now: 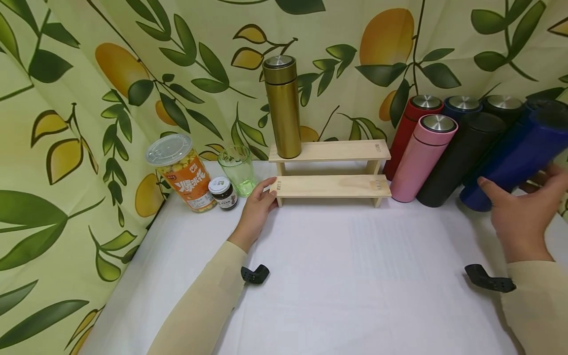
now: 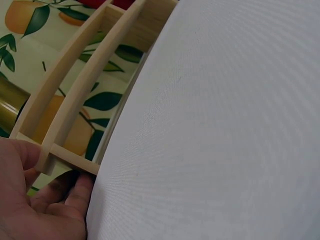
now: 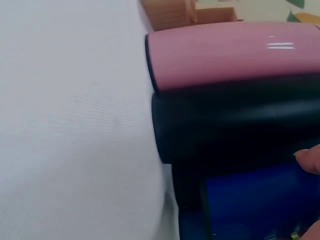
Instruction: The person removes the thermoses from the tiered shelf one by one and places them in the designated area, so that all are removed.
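Observation:
My left hand (image 1: 253, 217) is at the left end of a two-step wooden rack (image 1: 330, 187); in the left wrist view, thumb and fingers pinch the end of its lower step. A gold thermos flask (image 1: 284, 116) stands upright at the left of the upper step. On the far right, my right hand (image 1: 523, 219) grips a blue thermos flask (image 1: 510, 155) near its lower part, thumb on the near side. Whether its base touches the table cannot be told. Beside it stand a black flask (image 1: 459, 160) and a pink flask (image 1: 423, 162).
Behind these stand a red flask (image 1: 406, 133), a dark blue flask (image 1: 462, 104) and another black one, partly hidden. To the rack's left are a popcorn tub (image 1: 182, 172), a small dark jar (image 1: 224, 195) and a green glass (image 1: 239, 172). A patterned curtain (image 1: 199, 98) backs the white table (image 1: 346, 286).

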`<state>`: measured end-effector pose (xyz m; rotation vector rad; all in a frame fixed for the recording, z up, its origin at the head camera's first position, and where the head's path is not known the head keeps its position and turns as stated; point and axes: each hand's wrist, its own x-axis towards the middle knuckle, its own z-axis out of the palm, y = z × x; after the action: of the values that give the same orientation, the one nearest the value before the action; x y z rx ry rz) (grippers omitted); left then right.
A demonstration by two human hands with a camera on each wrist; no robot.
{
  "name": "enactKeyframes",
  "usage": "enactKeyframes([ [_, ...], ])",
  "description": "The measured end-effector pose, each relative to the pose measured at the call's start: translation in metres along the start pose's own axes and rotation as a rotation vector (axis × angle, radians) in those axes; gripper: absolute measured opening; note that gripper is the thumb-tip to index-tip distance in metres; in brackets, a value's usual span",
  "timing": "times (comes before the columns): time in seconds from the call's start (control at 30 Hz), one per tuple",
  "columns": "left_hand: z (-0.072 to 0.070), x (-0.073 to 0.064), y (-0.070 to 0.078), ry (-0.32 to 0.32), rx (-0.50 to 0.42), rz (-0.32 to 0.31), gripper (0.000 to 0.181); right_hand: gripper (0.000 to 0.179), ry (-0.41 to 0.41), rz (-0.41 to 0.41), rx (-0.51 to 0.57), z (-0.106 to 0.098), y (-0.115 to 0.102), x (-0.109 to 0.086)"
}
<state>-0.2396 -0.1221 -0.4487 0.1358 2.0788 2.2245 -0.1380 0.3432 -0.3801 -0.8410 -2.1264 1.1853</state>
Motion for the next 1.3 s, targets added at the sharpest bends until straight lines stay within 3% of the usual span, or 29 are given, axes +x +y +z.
enactKeyframes([
  [0.73,-0.001,0.001,-0.001,0.001,0.008,-0.002,0.046,0.084,-0.035,-0.045,0.023,0.020,0.032,0.011],
  [0.97,-0.001,0.001,-0.001,0.010,0.007,-0.001,0.046,0.087,-0.069,-0.048,0.032,0.019,0.031,0.013],
  [1.3,-0.001,0.001,-0.001,0.002,0.006,-0.009,0.047,0.087,-0.104,0.014,-0.003,0.014,0.019,0.009],
])
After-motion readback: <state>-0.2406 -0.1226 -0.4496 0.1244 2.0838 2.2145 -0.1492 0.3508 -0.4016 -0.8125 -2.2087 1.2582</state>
